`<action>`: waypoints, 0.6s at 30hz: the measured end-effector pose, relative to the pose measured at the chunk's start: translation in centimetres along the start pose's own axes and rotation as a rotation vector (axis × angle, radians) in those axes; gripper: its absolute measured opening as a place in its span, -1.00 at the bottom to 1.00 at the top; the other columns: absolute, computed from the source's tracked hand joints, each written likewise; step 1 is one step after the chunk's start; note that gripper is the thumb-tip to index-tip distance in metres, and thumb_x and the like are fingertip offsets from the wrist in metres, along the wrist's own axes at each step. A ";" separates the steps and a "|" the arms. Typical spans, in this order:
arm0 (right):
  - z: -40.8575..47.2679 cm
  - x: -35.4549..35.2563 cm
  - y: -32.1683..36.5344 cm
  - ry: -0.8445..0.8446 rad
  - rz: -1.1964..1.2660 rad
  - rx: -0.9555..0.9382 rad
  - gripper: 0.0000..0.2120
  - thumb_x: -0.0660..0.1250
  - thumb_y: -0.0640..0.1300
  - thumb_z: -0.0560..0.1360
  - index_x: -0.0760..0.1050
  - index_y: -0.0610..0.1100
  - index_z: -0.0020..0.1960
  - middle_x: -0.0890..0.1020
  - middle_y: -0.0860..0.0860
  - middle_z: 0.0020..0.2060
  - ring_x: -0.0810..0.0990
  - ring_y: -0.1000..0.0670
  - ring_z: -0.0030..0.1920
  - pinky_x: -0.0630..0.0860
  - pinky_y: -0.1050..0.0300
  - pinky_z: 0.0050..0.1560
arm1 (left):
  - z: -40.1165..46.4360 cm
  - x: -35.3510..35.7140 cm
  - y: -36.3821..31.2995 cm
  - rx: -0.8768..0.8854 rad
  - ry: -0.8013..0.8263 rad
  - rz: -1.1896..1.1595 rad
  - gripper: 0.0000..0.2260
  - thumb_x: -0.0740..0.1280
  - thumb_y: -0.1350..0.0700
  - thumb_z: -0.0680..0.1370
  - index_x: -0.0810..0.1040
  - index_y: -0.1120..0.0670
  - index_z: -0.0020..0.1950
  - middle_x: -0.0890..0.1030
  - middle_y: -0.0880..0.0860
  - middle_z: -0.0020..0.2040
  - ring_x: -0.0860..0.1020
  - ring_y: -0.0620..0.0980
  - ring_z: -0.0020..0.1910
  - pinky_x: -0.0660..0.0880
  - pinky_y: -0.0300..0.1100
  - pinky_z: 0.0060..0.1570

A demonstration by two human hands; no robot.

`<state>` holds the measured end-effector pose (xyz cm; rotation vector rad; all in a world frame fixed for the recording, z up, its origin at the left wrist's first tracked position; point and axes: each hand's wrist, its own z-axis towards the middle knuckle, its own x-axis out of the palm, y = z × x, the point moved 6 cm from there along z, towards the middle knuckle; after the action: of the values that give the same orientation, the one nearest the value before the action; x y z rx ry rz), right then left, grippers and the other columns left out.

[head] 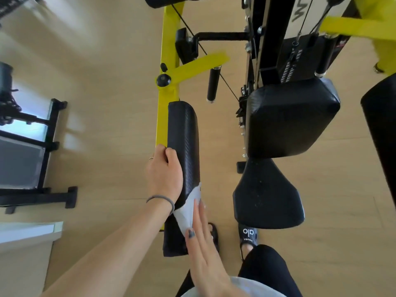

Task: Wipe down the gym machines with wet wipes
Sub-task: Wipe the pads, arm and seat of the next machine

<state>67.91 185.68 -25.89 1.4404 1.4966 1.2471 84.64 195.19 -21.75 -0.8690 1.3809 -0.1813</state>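
Wet wipe [188, 207], white & creased, under flat right hand [205, 254] on pad [186, 142]; left hand [165, 174] gripping pad edge.

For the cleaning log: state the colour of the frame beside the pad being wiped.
Bright yellow frame, head view.

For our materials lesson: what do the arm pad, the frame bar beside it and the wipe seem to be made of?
Arm pad: probably vinyl, black with a fine ribbed sheen. Frame bar: likely painted metal, glossy yellow. Wipe: thin white cloth-like sheet, creased under the right hand.
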 end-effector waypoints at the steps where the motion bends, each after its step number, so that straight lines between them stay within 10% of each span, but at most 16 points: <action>1: -0.3 0.1 -0.3 -0.011 -0.024 -0.033 -0.53 -0.20 0.39 0.61 -0.30 0.54 0.47 -0.23 0.44 0.54 -0.24 0.25 0.58 -0.02 0.22 0.56 | 0.0 -0.1 -0.1 -0.002 0.003 -0.007 -0.78 0.05 0.05 0.61 0.28 0.11 -0.19 0.43 0.15 -0.31 0.42 0.21 -0.22 0.41 0.11 -0.18; 8: 9.1 -0.8 -5.0 0.015 0.336 0.504 -0.29 -0.05 0.48 0.54 0.37 0.04 0.46 0.58 -0.02 0.31 0.56 0.01 0.29 0.52 0.16 0.26 | -0.4 -0.3 -0.2 -0.017 0.023 0.012 -0.77 0.05 0.04 0.62 0.27 0.08 -0.21 0.46 0.12 -0.27 0.41 0.17 -0.21 0.36 0.03 -0.21; 12: 3.7 0.0 -6.4 0.046 0.436 0.613 -0.50 -0.12 0.30 0.67 0.29 0.09 0.45 0.45 0.10 0.37 0.39 0.11 0.39 0.24 0.36 0.31 | -0.4 -0.2 0.0 -0.039 0.047 -0.027 -0.77 0.05 0.06 0.62 0.26 0.10 -0.21 0.42 0.10 -0.28 0.36 0.07 -0.29 0.28 -0.03 -0.30; 18: 5.0 -0.8 -9.1 -0.080 0.495 0.793 -0.19 0.03 0.58 0.47 0.37 0.05 0.46 0.41 -0.01 0.49 0.34 -0.08 0.50 0.15 -0.13 0.57 | -0.4 -0.1 -0.2 -0.037 0.046 -0.024 -0.76 0.06 0.07 0.63 0.24 0.07 -0.24 0.38 0.06 -0.31 0.34 0.02 -0.33 0.26 -0.06 -0.35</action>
<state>69.94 186.47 -36.08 2.4607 1.7295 0.8471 84.36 194.96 -21.47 -0.9172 1.4207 -0.1952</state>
